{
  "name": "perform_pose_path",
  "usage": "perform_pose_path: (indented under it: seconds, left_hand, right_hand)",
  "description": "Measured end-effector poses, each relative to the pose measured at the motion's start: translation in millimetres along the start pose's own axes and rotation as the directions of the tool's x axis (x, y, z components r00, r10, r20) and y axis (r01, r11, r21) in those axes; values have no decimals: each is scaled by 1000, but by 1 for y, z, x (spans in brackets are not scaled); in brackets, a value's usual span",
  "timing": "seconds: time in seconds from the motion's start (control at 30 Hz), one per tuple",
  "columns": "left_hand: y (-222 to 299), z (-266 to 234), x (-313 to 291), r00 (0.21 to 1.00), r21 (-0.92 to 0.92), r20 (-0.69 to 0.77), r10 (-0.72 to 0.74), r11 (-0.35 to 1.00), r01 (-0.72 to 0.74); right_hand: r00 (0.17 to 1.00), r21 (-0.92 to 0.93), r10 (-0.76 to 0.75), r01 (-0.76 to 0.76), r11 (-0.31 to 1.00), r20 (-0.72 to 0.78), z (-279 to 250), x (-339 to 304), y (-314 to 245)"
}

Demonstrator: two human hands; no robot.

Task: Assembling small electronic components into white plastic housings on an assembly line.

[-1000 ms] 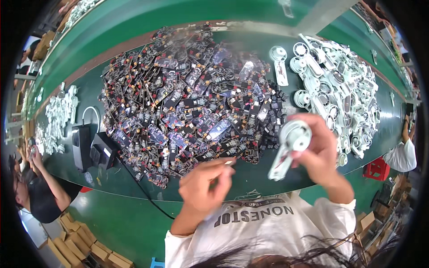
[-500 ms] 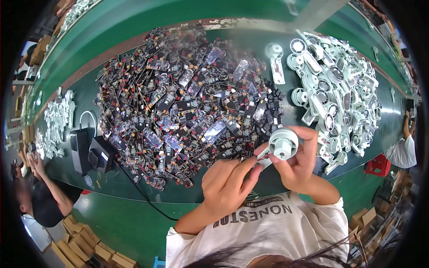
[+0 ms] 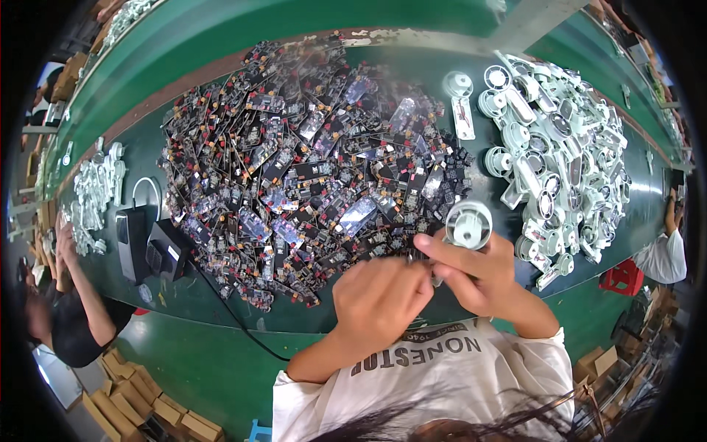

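My right hand (image 3: 482, 283) is closed round a pale mint plastic fan housing (image 3: 469, 225), its round head up above the fingers. The handle end of the housing is mostly hidden by my hands. Pressed up close on the left, my left hand (image 3: 383, 302) has its fingers curled in at that handle end; what they pinch is hidden. Just beyond both hands spreads a large heap of small circuit boards (image 3: 294, 173), dark with red and orange parts and some shiny film. A single fan housing (image 3: 462, 118) with thin red and dark wires lies apart, right of the boards.
More fan housings (image 3: 556, 147) are heaped at the right. On the left stand two black box-shaped devices (image 3: 132, 247) with a cable, near a pile of clear plastic parts (image 3: 96, 191). Co-workers sit at both sides; cardboard boxes (image 3: 136, 394) lie on the floor.
My left hand has turned and curled in tighter against the handle. My right fingers have shifted from the round head down toward the handle, and the head now faces up more.
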State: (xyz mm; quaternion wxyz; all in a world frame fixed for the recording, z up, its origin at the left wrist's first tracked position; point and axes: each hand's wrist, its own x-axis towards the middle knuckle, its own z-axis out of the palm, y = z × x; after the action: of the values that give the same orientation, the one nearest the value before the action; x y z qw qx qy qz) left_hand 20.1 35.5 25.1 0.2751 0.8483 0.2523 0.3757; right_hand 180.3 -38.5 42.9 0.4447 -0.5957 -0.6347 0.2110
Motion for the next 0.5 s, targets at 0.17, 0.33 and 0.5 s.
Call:
perform_pose_path:
  seconds: [0.17,0.33,0.5]
  left_hand:
    - [-4,-12,5,931,-399,247,-268,848,350]
    - [-2,-11,-9,899,-543,205,-387,720,433]
    - [-7,-9,-9,920,-519,213,-328,760,391]
  right_hand:
    - [998,-6,52,-52,999,-33,1,-8,5]
    - [996,-74,-74,70,995,-56,3,-3,4]
    - [996,97,54,-46,994,-76,2,-5,6]
